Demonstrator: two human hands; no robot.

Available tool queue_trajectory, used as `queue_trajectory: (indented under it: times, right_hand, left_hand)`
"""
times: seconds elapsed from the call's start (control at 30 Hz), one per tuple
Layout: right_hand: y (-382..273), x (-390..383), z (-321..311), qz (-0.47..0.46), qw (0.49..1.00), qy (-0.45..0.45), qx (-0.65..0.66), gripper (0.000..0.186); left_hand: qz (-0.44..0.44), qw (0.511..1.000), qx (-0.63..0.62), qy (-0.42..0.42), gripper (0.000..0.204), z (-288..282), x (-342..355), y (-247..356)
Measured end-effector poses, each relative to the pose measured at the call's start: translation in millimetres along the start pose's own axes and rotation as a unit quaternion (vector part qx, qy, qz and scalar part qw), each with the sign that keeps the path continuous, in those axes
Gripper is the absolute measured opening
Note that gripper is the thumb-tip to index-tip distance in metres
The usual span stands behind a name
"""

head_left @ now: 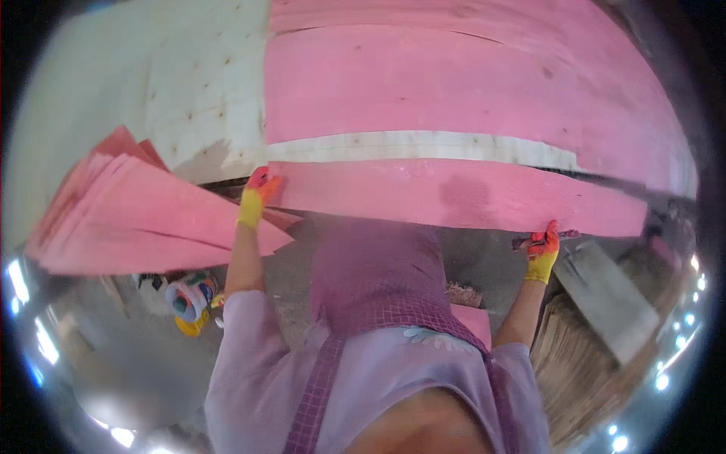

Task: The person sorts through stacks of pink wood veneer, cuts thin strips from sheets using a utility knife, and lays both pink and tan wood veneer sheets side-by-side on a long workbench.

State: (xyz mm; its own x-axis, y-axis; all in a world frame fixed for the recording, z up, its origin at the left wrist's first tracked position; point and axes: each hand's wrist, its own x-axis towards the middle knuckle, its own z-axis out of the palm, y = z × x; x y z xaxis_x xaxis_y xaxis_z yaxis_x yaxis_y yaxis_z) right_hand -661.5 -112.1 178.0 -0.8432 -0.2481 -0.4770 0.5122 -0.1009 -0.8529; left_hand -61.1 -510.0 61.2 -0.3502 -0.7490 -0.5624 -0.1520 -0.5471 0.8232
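Note:
My left hand point(257, 193), in a red-and-yellow glove, grips the left end of a long pink veneer-like strip point(389, 193). My right hand point(543, 253), gloved alike, closes on the strip's near edge toward its right end, along with a small dark object I cannot make out. The strip is held level along the near edge of a broad pale board surface point(197, 76), mostly covered on the right by larger pink sheets point(461, 83). A pale band shows between those sheets and the strip. A fanned stack of pink sheets point(136, 212) rests just left of my left hand.
Below on the left are a plastic container point(184, 301), a yellow item point(190, 327) and assorted small things on the grey floor. At the lower right, a grey panel point(605, 295) leans by stacked wooden sheets point(575, 363). Another pink piece point(473, 321) lies below, beside my apron.

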Motion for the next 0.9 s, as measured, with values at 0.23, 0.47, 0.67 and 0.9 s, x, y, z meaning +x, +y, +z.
queue_trajectory:
  times: [0.23, 0.47, 0.67, 0.9]
  right_hand:
    - [11.9, 59.4, -3.4, 0.033, 0.995, -0.095, 0.025, 0.018]
    - [18.5, 68.8, 69.5, 0.174, 0.982, -0.061, -0.033, 0.017]
    - [67.0, 56.6, 99.5, 0.15, 0.987, -0.058, -0.017, 0.014]
    - [76.3, 64.7, 79.0, 0.123, 0.992, 0.042, 0.007, 0.005]
  left_hand:
    - [0.094, 0.865, 0.44, 0.221, 0.09, 69.3, 28.9, 26.1]
    - [0.053, 0.695, 0.688, 0.199, 0.073, -24.0, 59.3, -62.7]
    - [0.195, 0.747, 0.627, 0.109, 0.062, -135.1, 100.7, -117.2]
    - [-0.109, 0.941, -0.214, 0.238, 0.052, -85.9, 128.0, -89.7]
